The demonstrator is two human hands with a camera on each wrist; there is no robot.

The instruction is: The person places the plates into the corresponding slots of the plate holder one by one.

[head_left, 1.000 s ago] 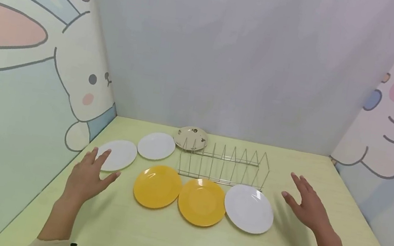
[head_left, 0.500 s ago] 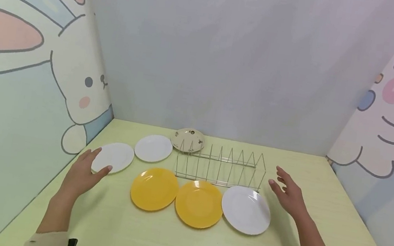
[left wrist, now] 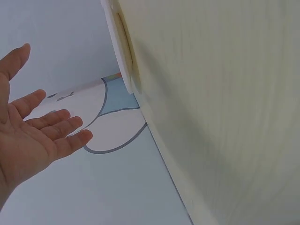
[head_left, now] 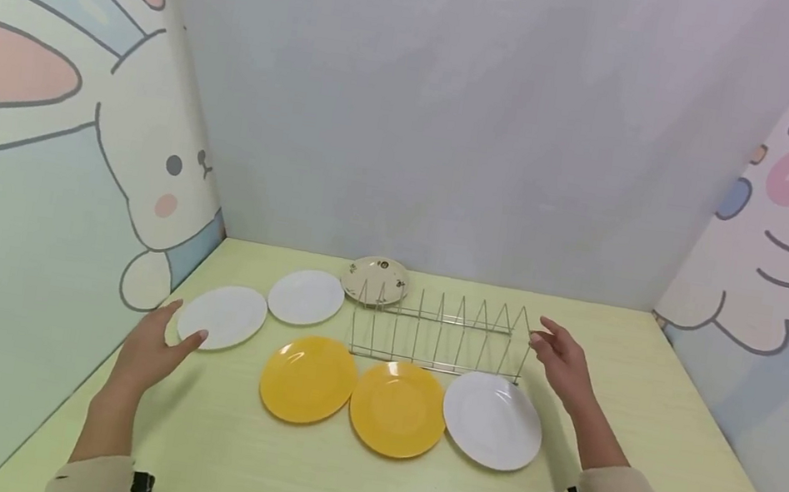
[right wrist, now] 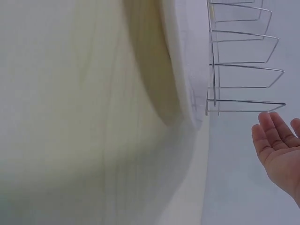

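Note:
My left hand (head_left: pixel 148 350) hovers with spread fingers at the near left edge of a white plate (head_left: pixel 225 316). In the left wrist view, that hand (left wrist: pixel 35 133) holds nothing, its fingers apart and the plate's rim (left wrist: pixel 123 51) beyond. My right hand (head_left: pixel 563 366) is at the right end of a wire dish rack (head_left: pixel 445 319). In the right wrist view, its loosely bent fingers (right wrist: pixel 272 131) come close to the rack's end wire; whether they touch it I cannot tell. Another white plate (head_left: pixel 493 421) lies before the rack's right end. The rack's slots hold no plates.
Two yellow plates (head_left: pixel 309 379) lie flat in front, left of the near white plate. Behind them are another white plate (head_left: pixel 306 298) and a patterned cream plate (head_left: pixel 377 273), partly behind the rack. Cartoon-printed walls (head_left: pixel 22 253) and a grey back wall (head_left: pixel 413 114) bound the table.
My right hand has moved left and forward to the rack's end, its thumb and fingers drawing closer together. The left hand has shifted slightly left and lower. Plates and rack stay put.

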